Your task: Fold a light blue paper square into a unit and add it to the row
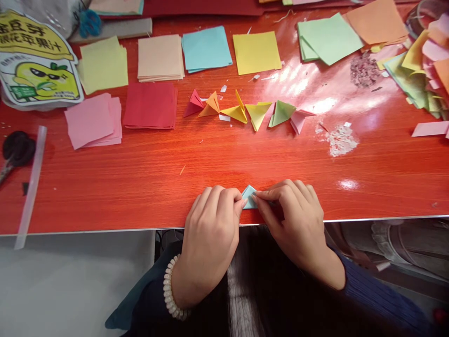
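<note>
Near the table's front edge, a small piece of light blue paper (249,196) is folded to a point at its top. My left hand (213,229) pinches its left side, and my right hand (293,220) pinches the right side between thumb and forefinger. Fingertips cover both side corners of the paper. Farther back lies a row of folded paper pieces in pink, orange, yellow and green, among them a yellow one (259,113) and a green one (281,113).
Stacks of square paper line the back, including blue paper (206,49), yellow paper (257,52) and red paper (150,106). Black-handled scissors (18,149) and a translucent strip (31,187) lie at left. Paper scraps (431,70) are heaped at right. A printed pouch (38,61) stands back left.
</note>
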